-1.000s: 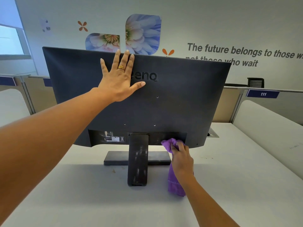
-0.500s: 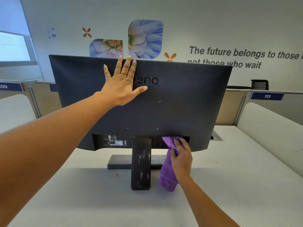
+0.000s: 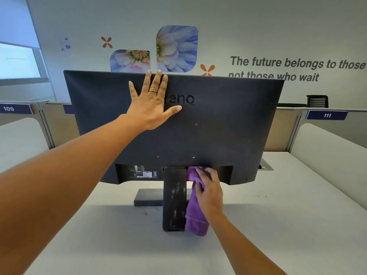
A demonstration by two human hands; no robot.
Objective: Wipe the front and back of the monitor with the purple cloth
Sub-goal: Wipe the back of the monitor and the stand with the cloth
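monitor [image 3: 228, 126]: i see its dark back filling the middle of the frame, upright on a white desk [image 3: 278, 225], top edge across the upper middle.
left hand [image 3: 151, 106]: spread flat and wide open against the upper back of the monitor, fingertips reaching the top edge, thumb pointing right under the raised logo [image 3: 180, 99]; it grips nothing. a gold ring [image 3: 153, 90] sits on one finger.
right hand [image 3: 209, 191]: lower centre of the frame, closed round the cloth, fingertips pushing it into the recess at the monitor's lower back, just right of the stand.
cloth [image 3: 195, 213]: purple, bunched at the top under my right fingers, touching the recess; the rest hangs down beside the stand neck to a loose end near the desk.
stand [image 3: 174, 199]: black neck upright at lower centre, smudged with pale marks; its flat base [image 3: 148, 197] lies on the desk behind it.
label [image 3: 146, 173]: white sticker in the recess, left of the stand; too small for me to read.
wall [image 3: 258, 26]: flower pictures at upper centre, grey lettering at upper right, partly hidden by the monitor.
partitions: number plates "109" [image 3: 9, 108] at the left edge and "111" [image 3: 327, 115] at the right.
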